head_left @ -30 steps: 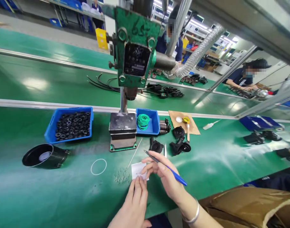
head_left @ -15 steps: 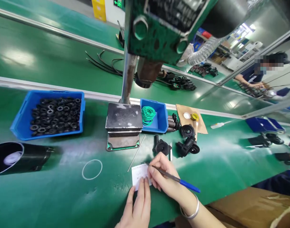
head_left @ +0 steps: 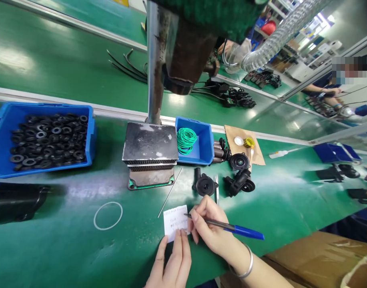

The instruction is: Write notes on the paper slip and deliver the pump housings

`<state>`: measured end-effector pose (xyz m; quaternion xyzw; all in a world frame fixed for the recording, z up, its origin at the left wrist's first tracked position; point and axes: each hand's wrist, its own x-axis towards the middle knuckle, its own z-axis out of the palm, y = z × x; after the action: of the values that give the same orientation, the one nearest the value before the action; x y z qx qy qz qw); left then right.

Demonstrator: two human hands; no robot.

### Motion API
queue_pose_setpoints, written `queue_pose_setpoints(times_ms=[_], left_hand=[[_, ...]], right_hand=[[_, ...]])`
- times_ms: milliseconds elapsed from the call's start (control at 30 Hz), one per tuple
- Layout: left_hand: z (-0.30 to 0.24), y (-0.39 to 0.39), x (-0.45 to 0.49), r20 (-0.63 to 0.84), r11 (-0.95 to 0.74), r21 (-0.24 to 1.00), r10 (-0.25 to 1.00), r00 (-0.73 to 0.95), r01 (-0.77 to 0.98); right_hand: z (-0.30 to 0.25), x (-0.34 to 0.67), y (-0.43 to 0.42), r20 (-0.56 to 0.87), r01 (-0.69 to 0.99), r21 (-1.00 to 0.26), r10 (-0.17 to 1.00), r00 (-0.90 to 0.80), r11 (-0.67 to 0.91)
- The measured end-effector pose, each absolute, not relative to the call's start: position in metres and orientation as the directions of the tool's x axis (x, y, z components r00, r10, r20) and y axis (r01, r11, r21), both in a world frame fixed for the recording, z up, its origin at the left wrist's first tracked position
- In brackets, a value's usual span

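A small white paper slip (head_left: 175, 221) with handwriting lies on the green belt near the front edge. My left hand (head_left: 173, 264) rests flat below it, fingertips pressing on its lower edge, fingers straight. My right hand (head_left: 207, 229) is closed on a blue pen (head_left: 228, 227), whose tip touches the slip's right side. A silver bracelet (head_left: 245, 266) sits on my right wrist.
A green press (head_left: 183, 44) stands over a metal block (head_left: 150, 150). Blue bins hold black rings (head_left: 45, 138) and green bands (head_left: 186, 140). A white ring (head_left: 108, 215), a thin rod (head_left: 170, 193), tweezers (head_left: 216, 188) and black parts (head_left: 239, 183) lie nearby. Another person works at the far right.
The view has dropped and moved closer to the belt. My right hand brought the pen tip down onto the slip. My left hand keeps holding the slip.
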<state>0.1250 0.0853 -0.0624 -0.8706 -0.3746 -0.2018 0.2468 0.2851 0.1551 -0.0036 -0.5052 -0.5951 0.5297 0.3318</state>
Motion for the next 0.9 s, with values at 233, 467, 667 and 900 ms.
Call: queue_pose_setpoints(times_ms=[233,467,667,900], left_hand=[[-0.060,0.082,0.125,0.502,-0.611,-0.235,0.590,0.633,0.756],[-0.058,0.080,0.127,0.476,-0.612,-0.145,0.646,0.597,0.778],[-0.058,0.078,0.124,0.453,-0.611,-0.154,0.655,0.605,0.777],[-0.058,0.076,0.120,0.430,-0.645,-0.122,0.651,0.626,0.754]], right_hand=[[-0.003,0.284,0.157,-0.104,0.159,-0.984,0.977,-0.187,-0.074],[0.010,0.275,0.151,-0.124,0.124,-0.987,0.973,-0.192,-0.101],[-0.002,0.266,0.154,-0.152,0.219,-0.971,0.962,-0.227,-0.101],[-0.007,0.265,0.159,-0.094,0.396,-0.917,0.943,-0.318,0.042]])
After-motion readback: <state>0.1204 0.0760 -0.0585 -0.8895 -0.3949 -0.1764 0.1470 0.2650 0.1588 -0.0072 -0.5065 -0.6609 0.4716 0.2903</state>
